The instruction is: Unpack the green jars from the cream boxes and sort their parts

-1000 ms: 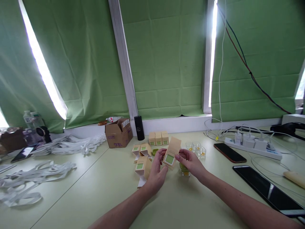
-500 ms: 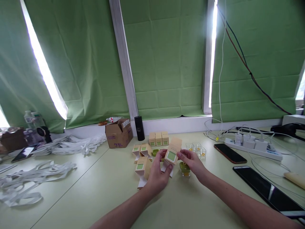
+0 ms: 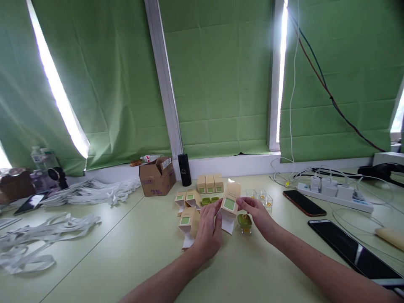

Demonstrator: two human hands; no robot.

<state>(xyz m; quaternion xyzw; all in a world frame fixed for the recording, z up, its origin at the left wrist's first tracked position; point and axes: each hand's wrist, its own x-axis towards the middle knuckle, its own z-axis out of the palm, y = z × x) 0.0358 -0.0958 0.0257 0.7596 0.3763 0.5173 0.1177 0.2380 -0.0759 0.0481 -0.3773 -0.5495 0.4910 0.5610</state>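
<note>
Now, we hold a small paper box (image 3: 231, 191) up over the middle of the surface (image 3: 240, 269). Our right hand (image 3: 257, 212) pinches its right edge; our left hand (image 3: 207, 229) has fingers on its left side, and we cannot tell if they grip. We should squeeze gently, so the paper does not bend and its white flap (image 3: 227, 224) is not crushed. Its green label (image 3: 229, 204) sits below words too small to read. Far and left, the brown box (image 3: 153, 181) has purple writing we cannot read.

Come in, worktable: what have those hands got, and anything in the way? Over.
Left hand and right hand: both holding one small carton. Carton tilted, white flap hanging out below. Green-topped jar near right hand, possibly in the way.
</note>
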